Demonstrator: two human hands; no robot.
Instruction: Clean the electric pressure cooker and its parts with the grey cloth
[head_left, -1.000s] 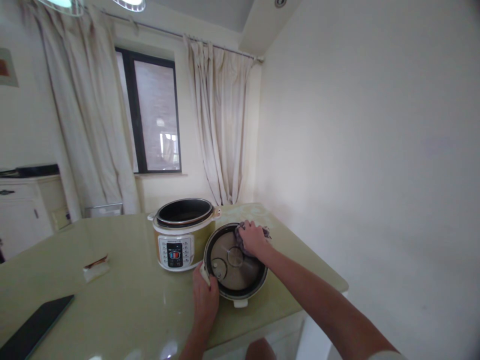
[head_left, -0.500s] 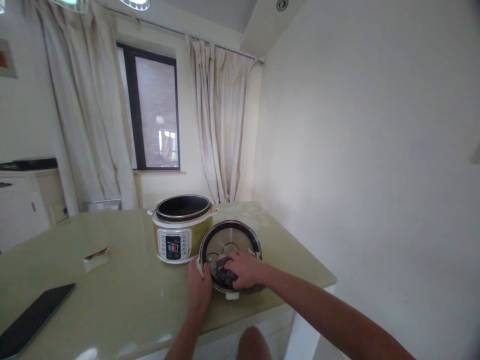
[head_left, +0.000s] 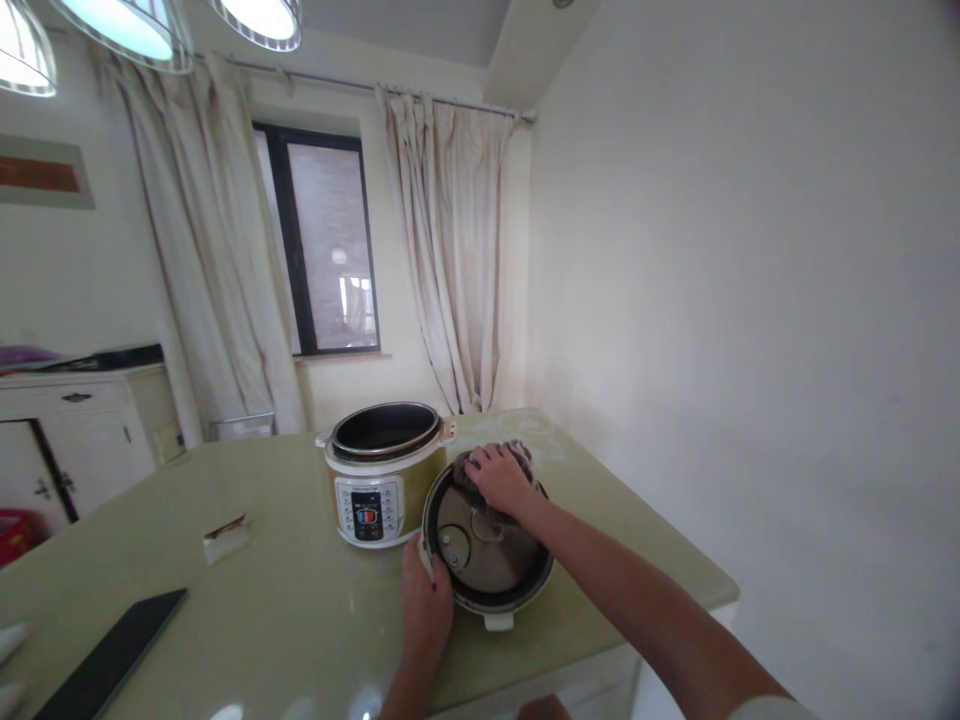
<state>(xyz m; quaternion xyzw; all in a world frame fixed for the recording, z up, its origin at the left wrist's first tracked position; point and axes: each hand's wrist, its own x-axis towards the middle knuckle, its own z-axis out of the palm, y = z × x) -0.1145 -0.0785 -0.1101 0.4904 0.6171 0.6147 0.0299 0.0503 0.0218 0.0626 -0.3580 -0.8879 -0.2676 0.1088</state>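
A round cooker lid (head_left: 487, 556) lies upside down on the green table (head_left: 285, 600), its metal inner face up. My left hand (head_left: 424, 608) grips the lid's near-left rim. My right hand (head_left: 498, 476) presses a dark crumpled cloth (head_left: 517, 450) against the far part of the lid's inner face. Just left of the lid stands the electric pressure cooker (head_left: 380, 471), open, with its dark inner pot showing.
A small white packet (head_left: 226, 540) and a flat black tablet-like slab (head_left: 112, 655) lie on the table's left side. A white cabinet (head_left: 75, 440) stands at the left wall. Curtains frame a dark window (head_left: 330, 250). A bare wall runs along the right.
My right hand with the cloth slid from the near part of the lid back to its far part. My left hand kept its hold on the rim. The view shifted slightly.
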